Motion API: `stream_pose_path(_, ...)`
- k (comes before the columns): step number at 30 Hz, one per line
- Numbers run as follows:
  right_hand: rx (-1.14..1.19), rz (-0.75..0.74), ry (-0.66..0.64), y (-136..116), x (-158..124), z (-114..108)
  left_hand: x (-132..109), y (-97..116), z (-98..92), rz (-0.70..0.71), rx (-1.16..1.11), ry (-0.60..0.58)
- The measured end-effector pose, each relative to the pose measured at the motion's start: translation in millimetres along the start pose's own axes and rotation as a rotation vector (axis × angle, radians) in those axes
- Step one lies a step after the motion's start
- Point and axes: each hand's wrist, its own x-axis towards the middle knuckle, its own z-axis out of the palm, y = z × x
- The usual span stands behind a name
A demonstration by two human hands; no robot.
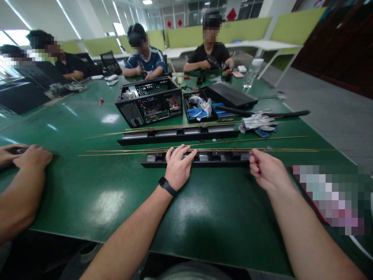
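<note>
From the head camera, the left hand (178,168) lies palm down with fingers spread flat over the middle of a long black rail (201,159) that rests on the green surface (116,202), pressing on it rather than gripping. The right hand (266,170) sits at the rail's right end with fingers curled loosely; it seems to pinch one of the thin brass rods (116,152) that run along the rail, though the contact is too small to be sure. A second black rail (177,135) lies just beyond, with an open computer case (149,102) behind it and work gloves (258,123) to the right. Another person's hands (25,155) rest at the left edge.
</note>
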Motion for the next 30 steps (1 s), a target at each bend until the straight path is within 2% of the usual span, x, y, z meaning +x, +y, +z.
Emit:
stream_pose_path(5, 0.021, -0.021, 0.083, -0.3, 1.0, 1.0, 0.1, 0.9, -0.1, -0.005, 0.008, 0.0)
stream_pose_path(11, 0.0, 0.012, -0.024, 1.5, -4.3, 6.1, 0.2, 0.5, 0.1, 0.011, 0.017, 0.005)
stream_pose_path(16, 0.027, -0.021, 0.068, 0.8, -0.8, 4.8, 0.2, 0.5, -0.2, 0.008, 0.008, 0.003)
stream_pose_path(23, 0.001, -0.013, -0.046, 4.5, -2.1, 5.3, -0.5, 0.4, 0.7, 0.02, 0.013, 0.023)
stream_pose_path(28, 0.034, -0.04, 0.054, 2.2, -1.8, 4.6, -0.8, 0.3, 0.6, 0.012, 0.007, 0.007)
stream_pose_path(30, 0.032, -0.028, 0.038, 0.9, -4.0, 5.6, -0.9, 0.5, 0.4, 0.019, 0.009, 0.016)
